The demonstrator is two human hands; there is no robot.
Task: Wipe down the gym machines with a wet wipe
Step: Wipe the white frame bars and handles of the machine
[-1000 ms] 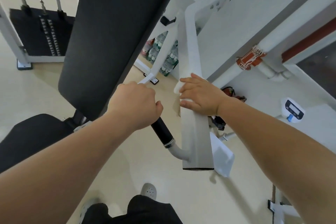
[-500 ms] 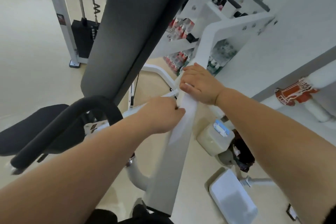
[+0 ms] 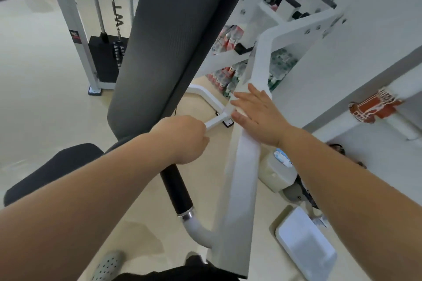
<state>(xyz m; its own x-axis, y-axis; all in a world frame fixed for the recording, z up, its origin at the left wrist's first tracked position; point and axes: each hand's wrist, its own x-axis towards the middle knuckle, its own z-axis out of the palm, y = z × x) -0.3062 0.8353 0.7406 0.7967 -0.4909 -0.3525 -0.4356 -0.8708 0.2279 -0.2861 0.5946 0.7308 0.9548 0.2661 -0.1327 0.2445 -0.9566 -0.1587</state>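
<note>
Backrest [image 3: 173, 36] beside arm bar [image 3: 246, 166] (bottles [image 3: 228, 73] behind)

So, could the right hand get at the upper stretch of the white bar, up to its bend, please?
Probably yes: the right hand lies flat on the white bar, which runs bare from there to the bend, with nothing across it.

Press machine: back pad [image 3: 178, 36] dark grey with a fine woven texture, seat [image 3: 57, 166] black, lever arm [image 3: 246, 178] plain white, handle grip [image 3: 175, 189] matt black ending in a chrome ring [image 3: 186, 213]. Surroundings: floor [image 3: 34, 98] cream, weight stack [image 3: 102, 57] black within a white frame [image 3: 75, 41], pipe fitting [image 3: 374, 107] orange-red flecked with white, clog [image 3: 108, 264] grey with a pattern of punched holes.
</note>
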